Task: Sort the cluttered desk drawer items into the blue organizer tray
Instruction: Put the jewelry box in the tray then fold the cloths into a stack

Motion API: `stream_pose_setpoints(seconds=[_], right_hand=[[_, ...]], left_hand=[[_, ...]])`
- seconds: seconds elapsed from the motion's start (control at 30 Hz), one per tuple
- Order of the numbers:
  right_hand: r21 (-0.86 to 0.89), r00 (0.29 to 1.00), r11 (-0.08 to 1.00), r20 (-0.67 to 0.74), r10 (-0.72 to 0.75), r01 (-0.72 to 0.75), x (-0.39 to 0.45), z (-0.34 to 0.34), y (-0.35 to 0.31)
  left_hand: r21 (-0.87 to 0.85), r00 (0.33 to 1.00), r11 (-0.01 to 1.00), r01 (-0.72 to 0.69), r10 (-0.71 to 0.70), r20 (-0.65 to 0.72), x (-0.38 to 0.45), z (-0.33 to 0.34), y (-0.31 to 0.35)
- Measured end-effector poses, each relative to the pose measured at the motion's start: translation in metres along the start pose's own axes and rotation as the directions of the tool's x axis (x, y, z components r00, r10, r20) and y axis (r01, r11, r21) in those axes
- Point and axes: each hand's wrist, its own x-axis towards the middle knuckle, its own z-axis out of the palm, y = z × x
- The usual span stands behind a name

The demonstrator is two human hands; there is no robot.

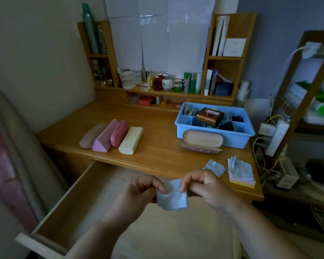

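We have both hands on one small pale-blue square lens cloth (173, 197): left hand (138, 191) pinches its left top edge, right hand (204, 186) pinches its right top edge, fingers curled, cloth hanging between them. Looks like a fold in progress, our guess.

Landmark: the blue plastic organizer tray (234, 141), sitting at the back right of the wooden desk (157, 146).
- Cloth and hands: well in front of the tray, over the open wooden drawer (79, 200).
- Drawer floor visible to us shows no items; the hands hide part of it.
- Just in front of the tray, touching its wall: open beige glasses case (202, 140).
- Nearer us than the tray: one loose blue cloth (214, 167) and a stack of pastel cloths (240, 171).
- Well left of the tray: four closed glasses cases in a row (111, 137), pink, lilac, rose, cream.
- In the tray: a brown patterned box (209, 115) across the dividers and dark items we can't identify.

Progress, our read: drawer emptied, tray partly loaded. Left: cloths and all five cases are not yet in the tray.
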Motion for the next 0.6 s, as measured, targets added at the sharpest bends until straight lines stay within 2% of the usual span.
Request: stream_pose_setpoints(seconds=[0.2,0.27,0.37,0.47,0.53,0.6], right_hand=[[-0.335,0.995,0.937,0.054,-0.086,0.099,-0.006,-0.003,-0.016],[-0.38,0.993,0.918,0.034,-0.111,0.116,-0.008,-0.002,-0.017],[-0.356,0.989,0.928,-0.051,-0.139,0.112,-0.007,0.003,-0.01],[-0.436,0.966,0.895,-0.175,-0.191,0.098,-0.006,0.006,0.004],[-0.458,0.964,0.885,-0.186,-0.188,0.085,-0.008,0.005,0.011],[-0.458,0.981,0.887,-0.136,-0.137,0.061,-0.011,0.003,0.014]], left_hand=[[0.193,0.996,0.979,-0.073,0.06,0.07,0.003,-0.004,0.01],[0.261,0.992,0.96,-0.098,0.074,0.099,0.003,-0.005,0.012],[0.29,0.991,0.949,-0.125,0.104,0.085,0.003,-0.001,0.012],[0.412,0.99,0.9,-0.142,0.13,0.058,0.007,0.005,0.003],[0.394,0.995,0.915,-0.087,0.095,0.001,0.011,0.009,-0.004],[0.281,1.0,0.96,0.01,-0.01,0.001,0.014,0.015,-0.008]])
